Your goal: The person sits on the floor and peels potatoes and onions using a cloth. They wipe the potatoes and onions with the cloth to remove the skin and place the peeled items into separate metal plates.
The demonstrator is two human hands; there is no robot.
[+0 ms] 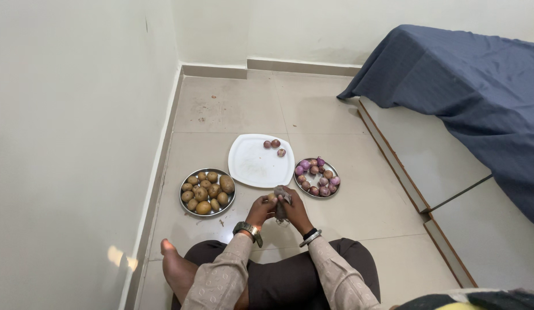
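steel dish of potatoes (207, 192) at 9 o'clock of the hands on the tiled floor (232, 106), white plate (260, 163) at 12 with three small onions (274, 147) on its far edge, steel dish of purple onions (317, 177) at 2, blue cloth (473, 86) over a low ledge far off at 2. left hand (260, 210) pinches a small potato (272, 197), right hand (294, 211) touching it, clenched on a grey rag (281, 204), both just above the crossed legs, nothing blocking the dishes.
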